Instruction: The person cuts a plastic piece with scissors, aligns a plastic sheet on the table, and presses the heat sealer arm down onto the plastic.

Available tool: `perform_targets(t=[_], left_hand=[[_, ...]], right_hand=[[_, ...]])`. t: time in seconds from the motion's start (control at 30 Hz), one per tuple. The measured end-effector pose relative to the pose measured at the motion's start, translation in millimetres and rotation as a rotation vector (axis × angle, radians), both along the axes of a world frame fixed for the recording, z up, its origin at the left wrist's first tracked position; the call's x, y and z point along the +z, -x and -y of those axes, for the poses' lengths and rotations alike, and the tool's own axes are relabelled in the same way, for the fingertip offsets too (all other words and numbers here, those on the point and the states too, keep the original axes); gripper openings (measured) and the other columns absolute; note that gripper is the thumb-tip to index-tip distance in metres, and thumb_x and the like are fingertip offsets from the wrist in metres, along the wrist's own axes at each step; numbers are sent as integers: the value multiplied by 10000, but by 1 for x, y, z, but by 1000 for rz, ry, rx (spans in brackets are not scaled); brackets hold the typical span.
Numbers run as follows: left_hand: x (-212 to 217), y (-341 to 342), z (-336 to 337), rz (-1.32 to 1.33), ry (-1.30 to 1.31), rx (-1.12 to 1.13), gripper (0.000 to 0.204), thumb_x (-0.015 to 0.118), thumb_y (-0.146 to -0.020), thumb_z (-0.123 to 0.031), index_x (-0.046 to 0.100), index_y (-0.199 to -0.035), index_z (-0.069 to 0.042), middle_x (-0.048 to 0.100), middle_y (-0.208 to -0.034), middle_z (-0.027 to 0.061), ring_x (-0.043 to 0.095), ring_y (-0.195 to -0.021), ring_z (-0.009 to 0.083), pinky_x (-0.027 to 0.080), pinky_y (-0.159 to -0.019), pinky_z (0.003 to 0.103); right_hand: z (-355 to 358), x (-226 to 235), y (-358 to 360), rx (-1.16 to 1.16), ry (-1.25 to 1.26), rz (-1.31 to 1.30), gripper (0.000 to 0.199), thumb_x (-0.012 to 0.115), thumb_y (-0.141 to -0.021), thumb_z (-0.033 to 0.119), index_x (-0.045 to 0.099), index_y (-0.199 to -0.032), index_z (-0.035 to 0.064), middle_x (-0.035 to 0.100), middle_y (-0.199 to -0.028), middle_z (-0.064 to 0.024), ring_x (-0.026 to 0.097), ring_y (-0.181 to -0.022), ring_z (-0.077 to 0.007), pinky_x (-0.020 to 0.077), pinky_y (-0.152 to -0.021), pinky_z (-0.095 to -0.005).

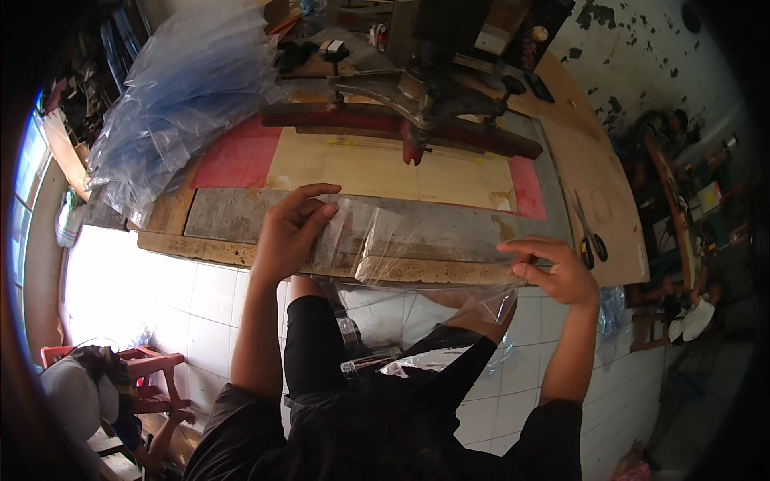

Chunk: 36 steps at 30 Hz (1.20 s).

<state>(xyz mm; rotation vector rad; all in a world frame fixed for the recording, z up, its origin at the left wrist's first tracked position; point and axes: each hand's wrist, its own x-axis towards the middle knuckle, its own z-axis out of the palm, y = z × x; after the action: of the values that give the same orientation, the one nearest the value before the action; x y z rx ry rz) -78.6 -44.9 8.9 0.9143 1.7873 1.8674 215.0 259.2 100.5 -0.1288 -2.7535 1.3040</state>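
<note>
The hands of a worker, left and right, were set well apart at the bench's near edge, each with thumb and fingers drawn in close on one side of a clear plastic film; the exact contact at the fingertips was hard to make out through the glare. The film spanned the gap between them, creased and glossy, lying partly over the front of the bench and drooping past its wooden lip above the worker's lap. It looked very light and limp, probably slick and quick to cling or crease, and so best taken by opposite edges or corners, with a light pinch and even tension. Just beyond it lay a grey plate, then a yellow sheet with red panels at either end, beneath the long red bar of a press. A heap of similar clear plastic rose at the left of the bench, while dark-handled scissors rested at the right. Farther out, a red stool stood on the white tiled floor at lower left, near another person's arm, and paint peeled from the wall at upper right.
</note>
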Motion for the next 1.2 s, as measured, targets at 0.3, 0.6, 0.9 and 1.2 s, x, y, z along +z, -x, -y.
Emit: perform_targets(t=[0.3,0.6,0.9,1.2], left_hand=[[1,0,-1,2,8,7,305,674,-1045,-54,659,-1346,-13,769,-944,48,629,-895,45,502,-822,222],[4,-1,1,2,15,12,298,681,-1041,-59,664,-1334,-9,769,-933,45,631,-889,45,504,-827,223],[6,-3,2,-51,53,4,312,689,-1035,-60,662,-1341,-4,780,-940,63,671,-893,63,514,-830,227],[6,-2,3,1,64,-2,313,686,-1037,-63,659,-1343,-2,781,-936,64,673,-877,61,520,-800,226]], right_hand=[[-7,5,-1,60,94,33,241,756,-957,87,770,-1192,36,731,-884,-63,680,-826,-143,535,-752,-304],[-5,16,5,-11,-129,78,130,829,-886,82,756,-923,-18,752,-862,-72,691,-798,-156,543,-739,-309],[2,14,8,-313,-71,45,178,848,-884,111,742,-854,-29,755,-800,-52,656,-715,-81,505,-644,-260],[7,16,13,-406,-39,61,196,849,-892,131,741,-872,-32,740,-773,-43,658,-698,-69,501,-636,-244]])
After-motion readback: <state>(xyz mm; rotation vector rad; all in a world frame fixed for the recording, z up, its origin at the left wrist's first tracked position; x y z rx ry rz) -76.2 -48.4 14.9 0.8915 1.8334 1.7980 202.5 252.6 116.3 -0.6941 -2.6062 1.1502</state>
